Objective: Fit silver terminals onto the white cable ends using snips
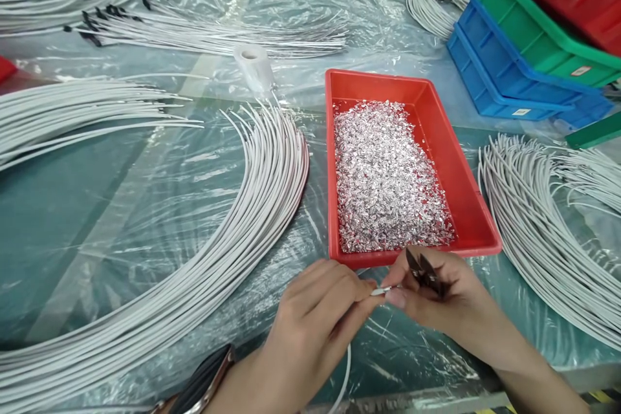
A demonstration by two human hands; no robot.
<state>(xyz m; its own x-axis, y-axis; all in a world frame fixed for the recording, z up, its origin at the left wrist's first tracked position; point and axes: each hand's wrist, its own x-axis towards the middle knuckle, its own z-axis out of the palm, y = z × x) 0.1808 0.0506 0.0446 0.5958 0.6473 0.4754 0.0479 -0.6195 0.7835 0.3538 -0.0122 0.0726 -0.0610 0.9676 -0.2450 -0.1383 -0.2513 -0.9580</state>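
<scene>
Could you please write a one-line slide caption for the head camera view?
Left hand pinches a white wire end; right hand holds dark sleeves beside a red plastic tray of silver terminals.

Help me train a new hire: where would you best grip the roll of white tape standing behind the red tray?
Probably by its curved side wall, coming from above. The roll of white tape stands on end, core hole up, with free space around it on the plastic sheet; only cable ends lie just in front.
</scene>
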